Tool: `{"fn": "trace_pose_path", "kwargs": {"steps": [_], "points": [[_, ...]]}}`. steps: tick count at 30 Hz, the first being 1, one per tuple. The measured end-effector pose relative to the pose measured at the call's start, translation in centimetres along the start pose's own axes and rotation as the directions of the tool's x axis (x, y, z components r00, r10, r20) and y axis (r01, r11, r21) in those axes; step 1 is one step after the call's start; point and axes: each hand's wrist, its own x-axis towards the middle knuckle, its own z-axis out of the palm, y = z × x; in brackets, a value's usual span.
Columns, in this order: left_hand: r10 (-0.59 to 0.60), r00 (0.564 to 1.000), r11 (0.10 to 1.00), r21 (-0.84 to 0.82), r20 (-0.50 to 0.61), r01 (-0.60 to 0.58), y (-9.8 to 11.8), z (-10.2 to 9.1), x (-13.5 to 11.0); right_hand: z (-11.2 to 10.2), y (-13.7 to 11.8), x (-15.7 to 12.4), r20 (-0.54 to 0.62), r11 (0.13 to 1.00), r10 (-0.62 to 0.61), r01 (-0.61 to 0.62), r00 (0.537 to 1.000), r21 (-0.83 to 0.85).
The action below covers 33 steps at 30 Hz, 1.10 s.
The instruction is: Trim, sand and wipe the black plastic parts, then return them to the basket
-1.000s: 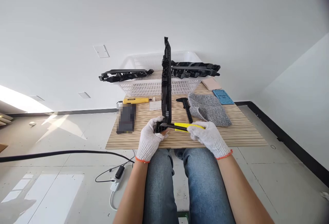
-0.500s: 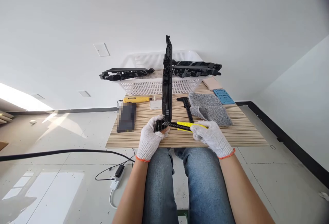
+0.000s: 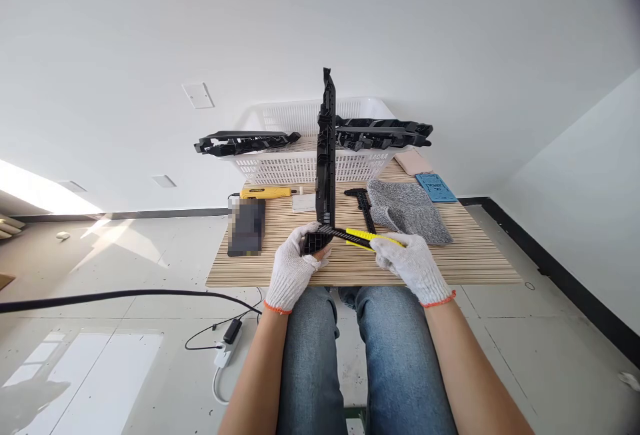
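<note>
My left hand [image 3: 295, 265], in a white knit glove, is closed around the near end of a long black plastic part [image 3: 326, 175]. The part stretches away from me, its ribbed near end between the gloved fingers. In my right hand [image 3: 407, 258], also gloved, is a yellow-and-black utility knife [image 3: 357, 238], its striped blade end pointing left. That end lies across the part just above its ribbed end; whether it touches cannot be made out.
A white plastic basket [image 3: 275, 172] stands behind, with black parts [image 3: 385, 134] across its rim. On the striped table [image 3: 350, 268] lie a yellow corded tool [image 3: 267, 193], a black caliper [image 3: 365, 208], a grey cloth [image 3: 413, 212] and a blue card [image 3: 436, 187].
The knife's blade end has moved slightly up and away from me along the part, uncovering more of the ribbed end. Both hands keep their hold.
</note>
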Motion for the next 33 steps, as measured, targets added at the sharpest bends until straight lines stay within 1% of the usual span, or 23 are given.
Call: {"fn": "trace_pose_path", "kwargs": {"steps": [2,7,10,14,17,18,21,23,26,28,30,33], "points": [[-0.01,1.0,1.0,-0.018,0.002,0.01,0.2,0.0,-0.1,0.0,0.3,0.1,-0.051,1.0,-0.017,0.018,0.999,0.019],[-0.023,1.0,0.999,-0.043,0.009,0.023,0.4,-0.1,-0.2,-0.1,0.6,0.1,-0.07,0.998,-0.057,0.058,0.996,0.019],[-0.02,1.0,0.999,-0.05,0.012,0.02,0.3,-0.1,-0.1,-0.2,0.5,0.0,-0.037,0.999,-0.031,0.031,0.999,-0.006],[-0.027,1.0,0.998,-0.056,0.002,0.027,0.2,-0.2,-0.1,-0.2,0.4,0.0,-0.067,0.999,-0.043,0.043,0.997,0.001],[-0.046,0.999,0.998,-0.046,0.003,0.046,0.2,-0.2,-0.2,-0.2,0.3,0.1,-0.008,1.0,-0.009,0.009,1.0,-0.003],[-0.046,0.999,0.998,-0.039,0.003,0.046,0.2,-0.2,-0.2,-0.1,0.2,0.0,-0.009,1.0,-0.005,0.005,1.0,-0.001],[-0.021,1.0,1.0,-0.013,-0.006,0.021,0.2,-0.2,-0.2,-0.1,0.1,0.0,-0.036,1.0,-0.012,0.013,0.999,0.022],[-0.006,1.0,1.0,0.0,-0.011,0.006,0.2,-0.2,-0.2,0.0,0.1,-0.1,-0.026,1.0,-0.007,0.007,1.0,0.015],[0.019,1.0,0.999,0.028,-0.012,-0.018,0.1,-0.2,-0.1,0.1,0.1,-0.1,-0.06,1.0,-0.015,0.016,0.998,0.007],[0.044,0.999,0.998,0.045,-0.022,-0.043,0.1,-0.3,-0.2,0.1,0.2,0.0,-0.054,1.0,-0.013,0.013,0.998,0.002],[0.052,0.998,0.998,0.039,-0.037,-0.05,0.1,-0.3,-0.3,0.1,0.5,0.2,-0.037,1.0,-0.008,0.008,0.999,-0.016],[0.04,0.998,0.999,0.006,-0.038,-0.04,0.1,-0.3,-0.3,0.1,1.1,0.5,-0.08,0.998,-0.046,0.042,0.996,-0.048]]}}
